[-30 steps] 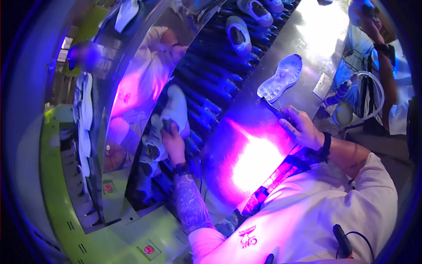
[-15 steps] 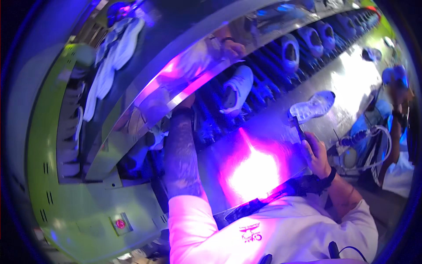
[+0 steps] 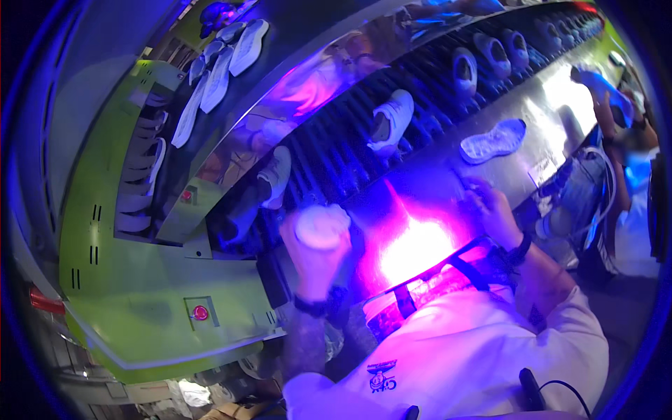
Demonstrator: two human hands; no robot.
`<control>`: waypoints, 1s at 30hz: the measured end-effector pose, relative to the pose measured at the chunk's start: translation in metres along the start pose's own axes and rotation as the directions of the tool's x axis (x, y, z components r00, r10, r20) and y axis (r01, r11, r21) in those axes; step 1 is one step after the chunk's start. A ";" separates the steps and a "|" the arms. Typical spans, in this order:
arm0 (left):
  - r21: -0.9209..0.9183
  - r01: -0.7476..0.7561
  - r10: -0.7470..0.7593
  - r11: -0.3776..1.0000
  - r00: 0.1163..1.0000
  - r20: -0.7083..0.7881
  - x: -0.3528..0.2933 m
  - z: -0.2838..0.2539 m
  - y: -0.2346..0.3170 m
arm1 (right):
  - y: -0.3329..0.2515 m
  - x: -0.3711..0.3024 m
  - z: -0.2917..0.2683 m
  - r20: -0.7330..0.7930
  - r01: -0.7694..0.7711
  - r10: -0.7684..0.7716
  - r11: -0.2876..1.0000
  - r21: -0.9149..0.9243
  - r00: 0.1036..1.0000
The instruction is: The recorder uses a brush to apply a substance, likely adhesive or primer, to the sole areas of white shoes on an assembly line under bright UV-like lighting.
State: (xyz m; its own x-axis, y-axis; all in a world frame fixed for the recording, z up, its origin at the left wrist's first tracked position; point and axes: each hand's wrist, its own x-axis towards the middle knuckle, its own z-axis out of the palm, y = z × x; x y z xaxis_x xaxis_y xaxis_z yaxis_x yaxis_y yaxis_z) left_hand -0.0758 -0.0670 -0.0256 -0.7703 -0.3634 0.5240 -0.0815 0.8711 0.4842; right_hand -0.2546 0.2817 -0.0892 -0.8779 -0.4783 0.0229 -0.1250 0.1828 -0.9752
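Note:
My left hand [image 3: 308, 260] is closed around a white shoe [image 3: 323, 228], held above the near edge of the roller conveyor; much of the shoe is hidden behind my fingers. My right hand [image 3: 498, 215] is curled on a dark, slim tool [image 3: 470, 190], whose kind is too blurred to make out. Beyond the right hand, a pale shoe sole [image 3: 493, 141] lies on the metal table [image 3: 542, 129]. Closest to the left hand on the dark rollers is a white shoe [image 3: 276, 178], and another white shoe [image 3: 393, 119] sits further along.
More shoes [image 3: 465, 71] line the conveyor toward the far right. Pale soles [image 3: 217, 78] rest on top of the machine. A green machine housing [image 3: 154, 301] with a red button [image 3: 200, 313] stands at left. Bright pink light hits the table. Another person's arm [image 3: 603, 101] reaches in at right.
My left hand has come back from under the machine's hood and now holds a white shoe near me. The right hand has shifted little. Shoes on the conveyor sit differently in view.

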 end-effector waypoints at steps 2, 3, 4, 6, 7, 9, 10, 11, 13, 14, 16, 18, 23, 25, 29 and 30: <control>-0.087 -0.081 0.080 0.993 0.997 -0.023 -0.047 -0.001 0.029 | 0.007 -0.012 0.030 0.156 0.097 -0.139 0.963 0.251 0.978; -0.310 -0.041 0.004 0.950 0.993 -0.118 -0.070 0.006 0.049 | 0.013 -0.018 0.053 0.197 0.112 -0.233 0.869 0.483 0.952; -0.223 -0.053 0.025 0.973 0.992 -0.126 -0.089 0.002 0.061 | -0.009 -0.028 0.067 0.232 0.327 -0.367 0.925 0.193 0.901; -0.280 -0.024 -0.035 0.960 0.979 -0.203 -0.115 0.012 0.077 | -0.038 -0.041 0.098 0.303 0.474 -0.434 0.878 -0.069 0.848; -0.191 0.018 -0.050 0.981 0.985 -0.162 -0.123 0.005 0.088 | -0.041 -0.050 0.115 0.302 0.422 -0.396 0.906 -0.024 0.867; -0.162 0.064 -0.091 0.985 0.982 -0.165 -0.138 0.006 0.094 | -0.029 -0.062 0.143 0.329 0.472 -0.454 0.881 0.027 0.828; -0.116 0.103 -0.121 0.988 0.979 -0.165 -0.145 0.008 0.095 | -0.036 -0.074 0.150 0.324 0.396 -0.392 0.917 0.057 0.861; -0.130 0.121 -0.143 0.984 0.973 -0.182 -0.148 0.007 0.092 | -0.044 -0.087 0.147 0.364 0.316 -0.298 0.949 0.010 0.882; -0.233 0.129 -0.178 0.964 0.962 -0.205 -0.153 0.002 0.089 | -0.056 -0.101 0.133 0.429 0.227 -0.253 0.968 0.111 0.867; -0.276 0.133 -0.197 0.952 0.955 -0.221 -0.156 -0.002 0.087 | -0.069 -0.099 0.127 0.413 0.451 -0.476 0.877 0.164 0.776; -0.365 0.118 -0.219 0.924 0.944 -0.247 -0.158 -0.009 0.080 | -0.089 -0.103 0.113 0.634 0.196 -0.337 0.939 0.284 0.696; -0.441 0.088 -0.222 0.893 0.939 -0.263 -0.159 -0.013 0.077 | -0.092 -0.091 0.115 0.746 -0.019 -0.162 0.974 0.228 0.646; -0.589 0.029 -0.209 0.808 0.948 -0.239 -0.157 -0.011 0.072 | -0.049 -0.056 0.145 0.581 0.113 -0.106 0.993 0.024 0.807; -0.385 -0.087 -0.077 0.919 0.917 -0.391 -0.155 -0.005 0.075 | -0.051 -0.051 0.149 0.488 0.309 -0.243 0.949 -0.058 0.838; -0.327 -0.138 -0.048 0.935 0.864 -0.501 -0.154 0.003 0.070 | -0.046 -0.066 0.161 0.406 0.449 -0.339 0.867 -0.216 0.849; -0.377 -0.041 -0.120 0.925 0.912 -0.393 -0.155 -0.003 0.075 | -0.050 -0.076 0.156 0.452 0.455 -0.323 0.862 -0.221 0.832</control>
State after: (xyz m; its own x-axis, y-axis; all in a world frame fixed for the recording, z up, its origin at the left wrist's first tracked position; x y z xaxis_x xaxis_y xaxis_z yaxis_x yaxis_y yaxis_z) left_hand 0.0395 0.0535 -0.0688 -0.4444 -0.5651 0.6951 0.1942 0.6967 0.6906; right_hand -0.1093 0.1748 -0.0763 -0.4808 -0.8448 0.2346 -0.6099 0.1300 -0.7817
